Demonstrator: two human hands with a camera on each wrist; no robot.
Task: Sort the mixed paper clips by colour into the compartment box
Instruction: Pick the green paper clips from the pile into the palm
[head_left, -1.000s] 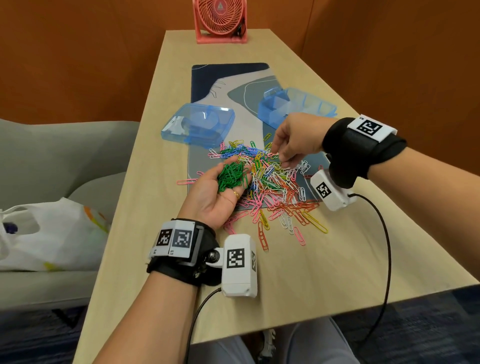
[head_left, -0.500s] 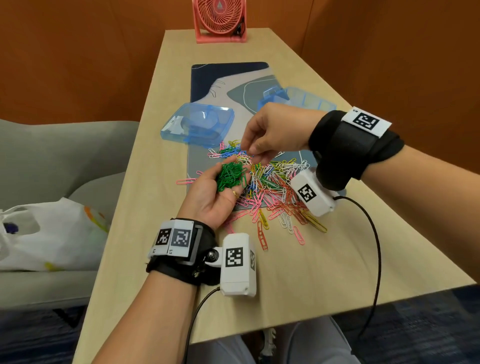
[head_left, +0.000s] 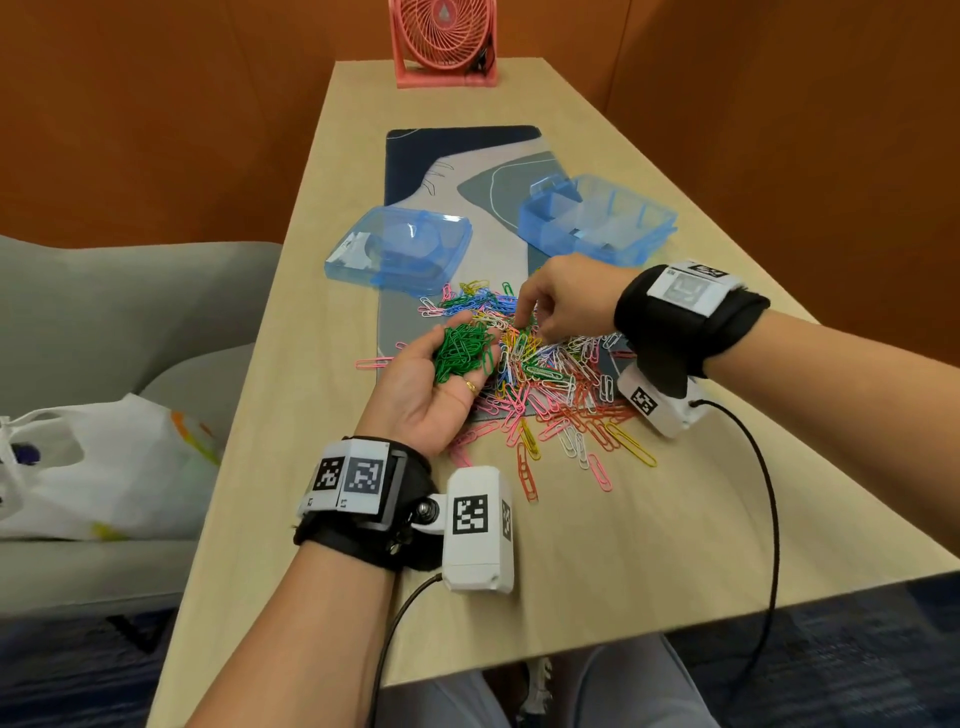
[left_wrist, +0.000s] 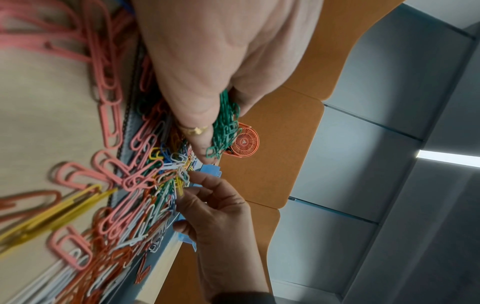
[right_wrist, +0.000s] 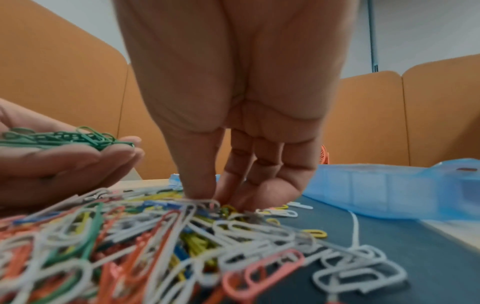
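Greens gathered in one palm, nothing boxed yet

From above, the left hand (head_left: 441, 384) cups a bunch of green clips (head_left: 462, 351) palm-up; the right hand (head_left: 566, 304) digs fingertips into the mixed pile (head_left: 550, 384), while the compartment box (head_left: 597, 221) looks bare. The left-wrist view shows the green bunch between curled fingers. The right-wrist view shows thumb and fingers nearly closed; whether they hold a clip, I cannot tell.

Two hands (head_left: 431, 395); two blue boxes (head_left: 597, 218); one fan (head_left: 444, 41).
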